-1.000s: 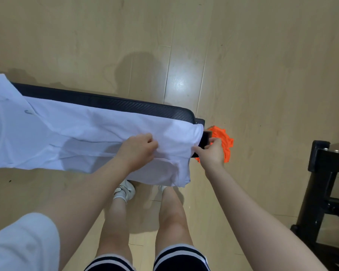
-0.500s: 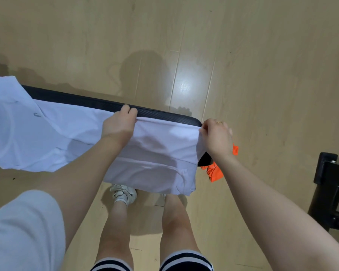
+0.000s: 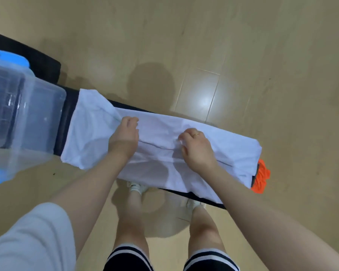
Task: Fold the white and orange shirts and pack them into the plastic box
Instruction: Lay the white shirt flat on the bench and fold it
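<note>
Folding the white cotton shirt [image 3: 184,133] lengthwise on the narrow black padded surface [image 3: 67,114] at mid-frame; left hand [image 3: 124,133] and right hand [image 3: 195,148] pinch its doubled edge; next, fold crosswise toward the clear plastic box [image 3: 25,114], left; crumpled orange shirt [image 3: 261,178] waits, right.

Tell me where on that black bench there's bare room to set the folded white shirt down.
Little. One bare strip of black bench shows between the plastic box and the white shirt. The shirt, under the left hand and right hand, covers the rest, with the orange shirt at the right end.
</note>
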Demonstrator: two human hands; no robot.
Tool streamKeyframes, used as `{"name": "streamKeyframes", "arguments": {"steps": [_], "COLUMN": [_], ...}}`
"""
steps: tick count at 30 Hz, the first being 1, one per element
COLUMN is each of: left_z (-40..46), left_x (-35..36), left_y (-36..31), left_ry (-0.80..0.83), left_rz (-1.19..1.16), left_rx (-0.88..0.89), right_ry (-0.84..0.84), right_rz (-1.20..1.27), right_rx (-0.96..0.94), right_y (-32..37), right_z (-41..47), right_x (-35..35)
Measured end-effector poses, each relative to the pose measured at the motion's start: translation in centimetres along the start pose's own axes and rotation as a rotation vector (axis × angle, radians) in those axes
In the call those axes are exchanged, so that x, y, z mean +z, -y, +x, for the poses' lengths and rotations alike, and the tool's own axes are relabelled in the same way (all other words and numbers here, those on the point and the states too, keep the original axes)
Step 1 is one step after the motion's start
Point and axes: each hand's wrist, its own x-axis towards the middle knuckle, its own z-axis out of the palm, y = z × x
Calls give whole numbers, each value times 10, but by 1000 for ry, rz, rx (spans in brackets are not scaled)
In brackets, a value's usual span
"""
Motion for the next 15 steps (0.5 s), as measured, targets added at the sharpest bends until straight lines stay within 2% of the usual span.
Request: {"name": "streamKeyframes", "arguments": {"steps": [3, 9, 12, 15], "left_z": [24, 98, 135, 155], "left_x": [-29, -68, -73, -78], "left_y": [52, 98, 109, 115], "left_ry": [77, 195, 337, 445], "left_rz": [117, 484, 609, 718], "left_rx": [1, 262, 386, 434], "right_ry": [42, 64, -83, -141], "right_rz": [66, 1, -91, -290], "right_rx": [-49, 66, 127, 184], "right_y": [61, 136, 152, 159], "right_z": [32, 101, 124, 137], "right_x": [22, 67, 85, 94]}}
